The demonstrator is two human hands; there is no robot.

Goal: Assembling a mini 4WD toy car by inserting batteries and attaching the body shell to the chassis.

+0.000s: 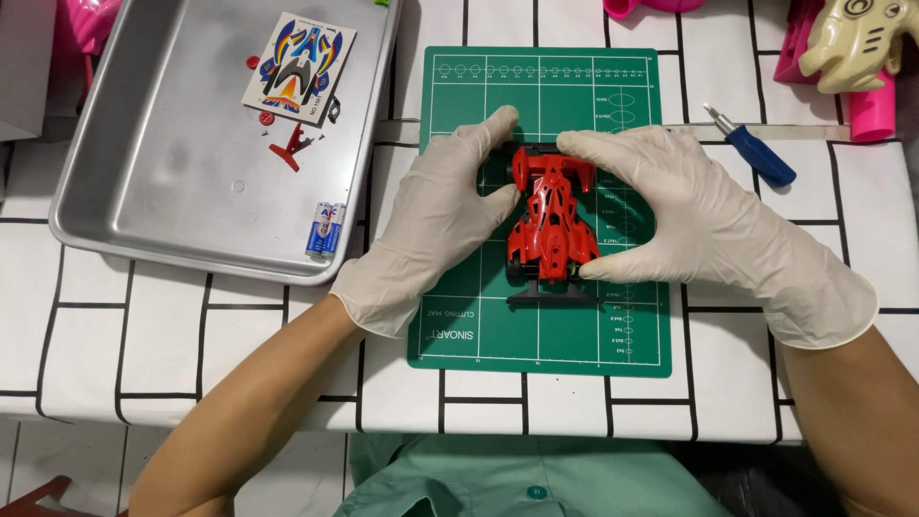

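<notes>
At far left a pink object (81, 24) is cut off by the frame edge; the metal tray (163, 191) holds a sticker sheet (299, 69), small red parts (292, 146) too tiny to identify, and two batteries (325, 228); the gloved left hand (431, 215) presses the side of the red toy car (550, 220) on the green cutting mat (536, 335), fingers curved, hiding its left wheels; the right hand (689, 215) clasps the opposite side; a blue screwdriver (756, 153) lies beyond, its tip indistinct.
</notes>
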